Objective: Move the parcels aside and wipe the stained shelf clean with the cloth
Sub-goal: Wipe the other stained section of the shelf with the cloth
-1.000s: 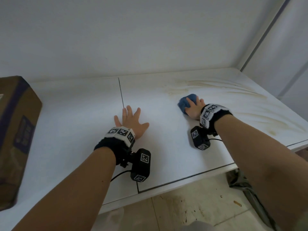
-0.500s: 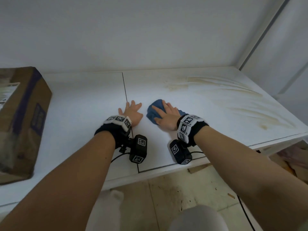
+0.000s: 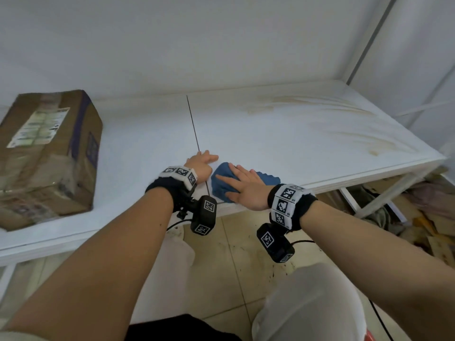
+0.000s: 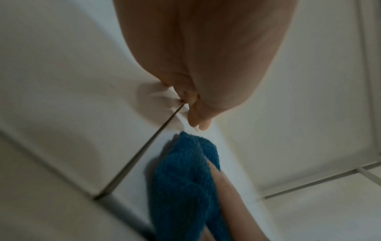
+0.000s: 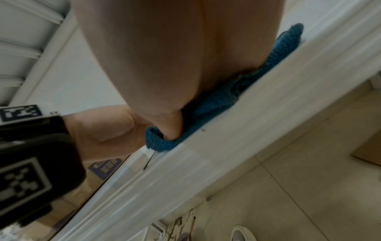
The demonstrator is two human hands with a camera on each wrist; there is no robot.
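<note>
One parcel (image 3: 46, 156), one cloth (image 3: 222, 184), two hands on the shelf (image 3: 283, 139).
Right hand (image 3: 246, 190) lies flat, fingers straight and spread, pressing the blue cloth at the shelf's front edge. Left hand (image 3: 200, 163) rests palm-down, fingers straight, just left of the cloth beside the seam (image 3: 193, 124). Parcel sits well apart at far left; brown stains (image 3: 344, 126) streak the right side.

Plain white wall (image 3: 172, 45) behind, white metal upright (image 3: 369, 40) at the right corner, pale beige tiled floor (image 3: 221, 267) below with dark specks and grout lines, heap of cardboard scraps and fabric (image 3: 423, 217) at lower right, soft even light.
</note>
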